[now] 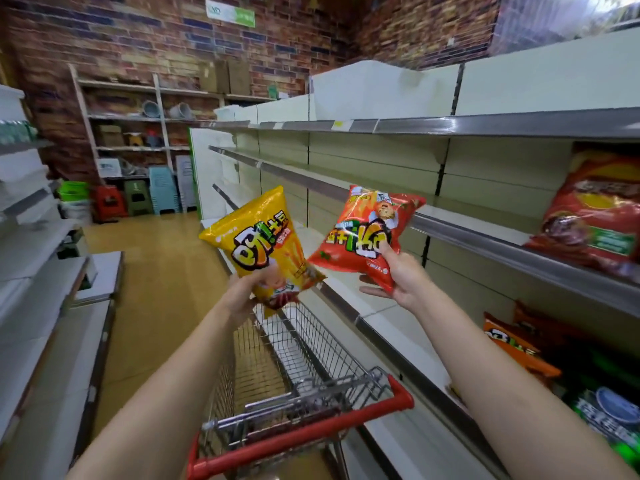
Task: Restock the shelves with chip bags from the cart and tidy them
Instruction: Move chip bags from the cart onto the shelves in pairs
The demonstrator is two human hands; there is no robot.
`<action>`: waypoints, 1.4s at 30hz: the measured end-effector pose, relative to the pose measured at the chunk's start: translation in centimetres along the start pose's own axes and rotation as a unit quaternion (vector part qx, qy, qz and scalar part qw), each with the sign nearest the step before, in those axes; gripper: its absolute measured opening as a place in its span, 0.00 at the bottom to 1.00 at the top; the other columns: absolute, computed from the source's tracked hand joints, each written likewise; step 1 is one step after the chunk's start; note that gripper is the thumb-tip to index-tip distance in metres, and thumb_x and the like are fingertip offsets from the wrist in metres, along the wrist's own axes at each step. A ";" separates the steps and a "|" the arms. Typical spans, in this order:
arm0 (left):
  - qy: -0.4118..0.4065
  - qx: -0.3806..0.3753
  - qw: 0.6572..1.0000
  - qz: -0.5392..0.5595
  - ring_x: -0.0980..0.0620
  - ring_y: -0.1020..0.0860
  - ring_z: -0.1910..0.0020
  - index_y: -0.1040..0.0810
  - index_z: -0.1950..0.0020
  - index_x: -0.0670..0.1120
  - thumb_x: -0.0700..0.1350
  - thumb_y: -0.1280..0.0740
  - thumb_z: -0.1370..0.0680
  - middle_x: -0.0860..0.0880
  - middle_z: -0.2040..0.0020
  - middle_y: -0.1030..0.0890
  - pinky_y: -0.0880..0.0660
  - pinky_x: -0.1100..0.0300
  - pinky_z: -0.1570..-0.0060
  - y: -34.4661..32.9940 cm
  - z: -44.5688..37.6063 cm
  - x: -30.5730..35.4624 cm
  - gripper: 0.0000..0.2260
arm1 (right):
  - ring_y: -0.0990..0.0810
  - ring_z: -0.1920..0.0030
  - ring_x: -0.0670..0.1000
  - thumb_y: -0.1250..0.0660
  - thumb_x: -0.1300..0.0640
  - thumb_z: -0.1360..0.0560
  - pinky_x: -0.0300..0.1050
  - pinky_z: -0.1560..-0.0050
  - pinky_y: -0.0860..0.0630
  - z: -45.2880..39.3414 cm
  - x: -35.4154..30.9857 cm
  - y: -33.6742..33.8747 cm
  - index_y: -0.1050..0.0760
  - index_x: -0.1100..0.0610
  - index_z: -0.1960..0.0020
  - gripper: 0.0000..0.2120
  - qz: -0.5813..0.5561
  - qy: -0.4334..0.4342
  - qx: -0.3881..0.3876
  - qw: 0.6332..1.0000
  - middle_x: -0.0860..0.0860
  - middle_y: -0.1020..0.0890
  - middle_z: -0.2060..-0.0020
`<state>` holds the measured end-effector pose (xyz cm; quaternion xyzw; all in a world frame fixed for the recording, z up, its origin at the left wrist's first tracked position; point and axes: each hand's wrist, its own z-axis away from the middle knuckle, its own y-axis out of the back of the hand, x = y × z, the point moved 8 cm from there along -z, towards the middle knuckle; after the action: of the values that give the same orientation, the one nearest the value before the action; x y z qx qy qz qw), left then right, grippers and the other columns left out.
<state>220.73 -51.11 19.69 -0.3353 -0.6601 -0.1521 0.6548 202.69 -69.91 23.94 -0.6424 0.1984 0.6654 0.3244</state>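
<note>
Above cart (pixel 304 358), yellow bag (pixel 263 247) upright, red bag (pixel 367 230) tilted

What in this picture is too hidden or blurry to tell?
- Head view: the lower corner of the yellow bag is covered by the left hand.
- The red bag on the shelf is blurred and cut off by the right edge.
- The shopping cart floor is partly hidden by the forearms.

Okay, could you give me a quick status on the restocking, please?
Left hand grips yellow bag; right hand grips red bag. Both above cart. Shelf ahead bare, unobstructed.
</note>
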 end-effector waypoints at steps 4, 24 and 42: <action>0.002 -0.092 0.987 -0.135 0.47 0.19 0.48 0.23 0.43 0.46 0.49 0.22 0.49 0.49 0.51 0.15 0.24 0.55 0.51 -0.1 1.9 1.2 0.35 | 0.18 0.52 0.57 0.34 0.52 0.22 0.51 0.63 0.17 0.6 -0.1 3.3 0.27 0.57 0.41 0.13 0.156 0.063 0.072 0.983 0.58 0.19 0.45; 0.050 -0.435 0.736 -0.517 0.51 0.27 0.34 0.27 0.37 0.57 0.50 0.21 0.36 0.57 0.36 0.24 0.28 0.61 0.39 -10.8 1.8 3.1 0.30 | 0.21 0.48 0.50 0.28 0.54 0.27 0.50 0.46 0.24 1.1 -5.5 -1.5 0.19 0.50 0.50 0.06 0.483 0.168 -0.021 0.859 0.48 0.17 0.53; 0.082 -0.410 0.907 0.052 0.47 0.16 0.59 0.25 0.45 0.42 0.52 0.15 0.56 0.45 0.56 0.15 0.19 0.55 0.60 -6.7 -4.8 3.6 0.43 | 0.33 0.30 0.55 0.32 0.35 0.36 0.55 0.35 0.32 -1.3 -2.1 -1.7 0.42 0.53 0.24 0.46 0.228 0.022 0.021 0.973 0.53 0.31 0.29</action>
<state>220.44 -58.18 25.25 -0.5946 -0.4647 -0.4022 0.5184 204.71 -69.96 26.17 -0.5879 0.3604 0.7032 0.1728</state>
